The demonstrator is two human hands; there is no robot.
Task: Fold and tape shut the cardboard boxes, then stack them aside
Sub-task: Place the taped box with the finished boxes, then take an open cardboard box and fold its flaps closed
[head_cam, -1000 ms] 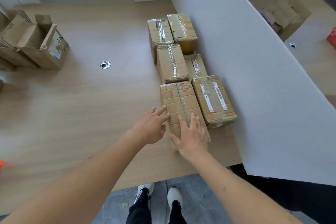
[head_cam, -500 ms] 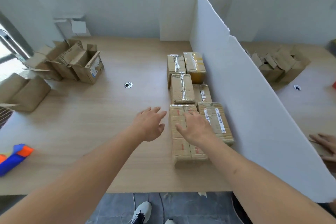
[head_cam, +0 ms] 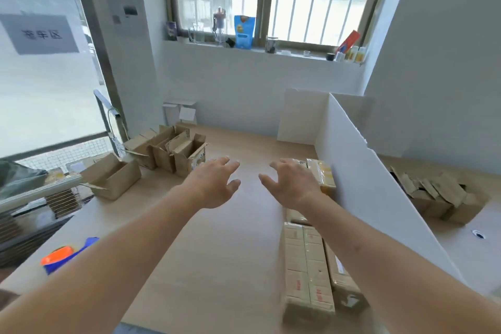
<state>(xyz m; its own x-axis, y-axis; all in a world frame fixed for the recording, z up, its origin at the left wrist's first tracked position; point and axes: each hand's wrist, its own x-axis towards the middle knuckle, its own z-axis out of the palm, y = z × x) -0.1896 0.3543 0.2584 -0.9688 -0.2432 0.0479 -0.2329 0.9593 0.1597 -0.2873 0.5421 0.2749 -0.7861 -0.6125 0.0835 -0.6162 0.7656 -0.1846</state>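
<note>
**Head view: both hands lifted free between the taped row and the open boxes**

Head-camera coverage shows a row of taped boxes [head_cam: 307, 274] laid flat on the worktop [head_cam: 217, 252], pressed close along the white divider panel [head_cam: 379, 187]. That placement is judged deliberate: finished boxes are parked against the panel so that the middle of the worktop is left free for folding. A yellowish taped box [head_cam: 324, 175] is seen at the far end of the same row, partly hidden behind the right hand.

The unfolded boxes [head_cam: 173, 152] are gathered at the far left corner, flaps up and untaped, with one larger open box [head_cam: 112, 180] just beside them. A blue and orange tape dispenser [head_cam: 65, 255] is kept near the left edge, within reach of the left arm; its exact form cannot be made out through the blur.

Both arms are stretched forward above the worktop. The left hand [head_cam: 214, 183] is held palm down, fingers spread and slightly bent, nothing held in its grip. The right hand [head_cam: 294, 183] is posed likewise, fingers splayed and empty, hovering over the far part of the taped row. No box is touched by either hand. It is judged that another open box is to be fetched from the left cluster.
</note>
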